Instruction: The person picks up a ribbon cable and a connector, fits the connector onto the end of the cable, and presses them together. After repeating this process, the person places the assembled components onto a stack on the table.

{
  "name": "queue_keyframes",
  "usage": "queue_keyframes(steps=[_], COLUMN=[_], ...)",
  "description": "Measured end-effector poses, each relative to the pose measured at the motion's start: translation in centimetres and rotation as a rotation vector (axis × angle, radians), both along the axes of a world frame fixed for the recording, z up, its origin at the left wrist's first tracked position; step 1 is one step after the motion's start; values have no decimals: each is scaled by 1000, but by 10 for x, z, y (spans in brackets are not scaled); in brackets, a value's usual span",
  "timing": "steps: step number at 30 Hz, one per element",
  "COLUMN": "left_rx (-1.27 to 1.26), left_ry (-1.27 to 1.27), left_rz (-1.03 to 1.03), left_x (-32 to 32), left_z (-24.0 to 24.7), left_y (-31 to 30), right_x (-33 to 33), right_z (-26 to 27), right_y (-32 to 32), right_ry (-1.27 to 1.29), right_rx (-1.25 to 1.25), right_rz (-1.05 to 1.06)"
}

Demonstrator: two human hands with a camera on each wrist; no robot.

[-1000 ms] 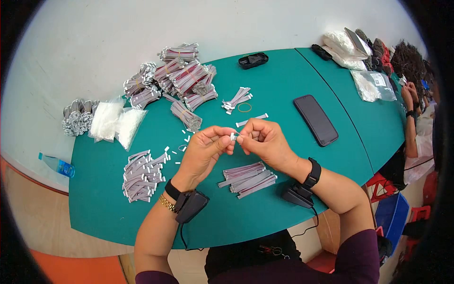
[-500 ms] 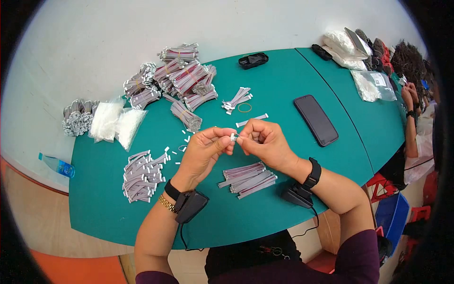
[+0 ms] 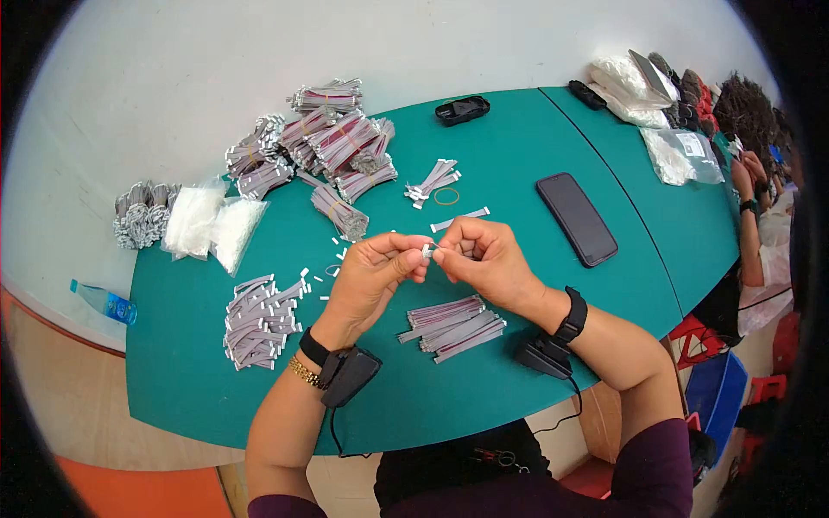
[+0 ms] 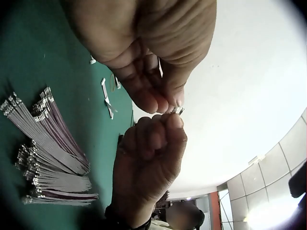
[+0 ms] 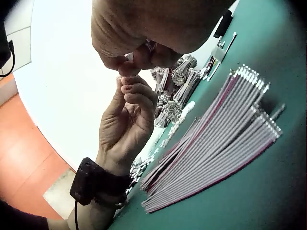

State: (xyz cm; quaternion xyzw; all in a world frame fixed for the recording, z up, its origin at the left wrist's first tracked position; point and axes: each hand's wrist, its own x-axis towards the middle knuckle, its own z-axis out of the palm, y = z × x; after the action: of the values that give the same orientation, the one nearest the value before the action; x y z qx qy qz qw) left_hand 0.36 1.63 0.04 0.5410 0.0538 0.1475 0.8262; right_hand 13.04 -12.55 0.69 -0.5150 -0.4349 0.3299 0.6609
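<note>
Above the green table [image 3: 518, 380], my two hands meet at the fingertips. My left hand [image 3: 373, 272] pinches a small white connector housing [image 3: 427, 251] between thumb and forefinger. Against it, my right hand [image 3: 492, 263] pinches the end of a thin grey ribbon cable [image 5: 151, 45]; most of the cable is hidden inside that hand. Just below the hands lies a fanned stack of grey and purple ribbon cables [image 3: 453, 326] with bare metal ends. Left of my left wrist is a loose heap of cables with white connectors [image 3: 259, 324].
Rubber-banded cable bundles [image 3: 341, 142] are piled at the back left, beside bags of white connectors [image 3: 211, 223]. Loose white connectors [image 3: 336, 241] lie near my left hand. A phone [image 3: 577, 219] is at the right; a few finished-looking cables [image 3: 434, 183] lie beyond the hands. Another person's hand [image 3: 749, 168] shows far right.
My hands stay in place, with only slight finger movement at the connector. The white connector looks slightly turned between the fingertips.
</note>
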Motion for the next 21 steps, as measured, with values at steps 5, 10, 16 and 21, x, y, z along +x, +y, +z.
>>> queue_keyframes(steps=[5, 10, 16, 21], left_rx=[33, 72, 111, 247], left_ry=[4, -2, -17, -8], left_rz=[9, 28, 55, 134], left_x=[0, 0, 1, 2], left_z=[2, 3, 2, 3], left_y=[0, -1, -2, -6], right_x=[0, 1, 1, 0], right_z=[0, 0, -1, -4], right_y=[0, -1, 0, 2], right_ry=[8, -8, -34, -31], right_rx=[-7, -21, -35, -39], right_rz=[1, -8, -37, -75])
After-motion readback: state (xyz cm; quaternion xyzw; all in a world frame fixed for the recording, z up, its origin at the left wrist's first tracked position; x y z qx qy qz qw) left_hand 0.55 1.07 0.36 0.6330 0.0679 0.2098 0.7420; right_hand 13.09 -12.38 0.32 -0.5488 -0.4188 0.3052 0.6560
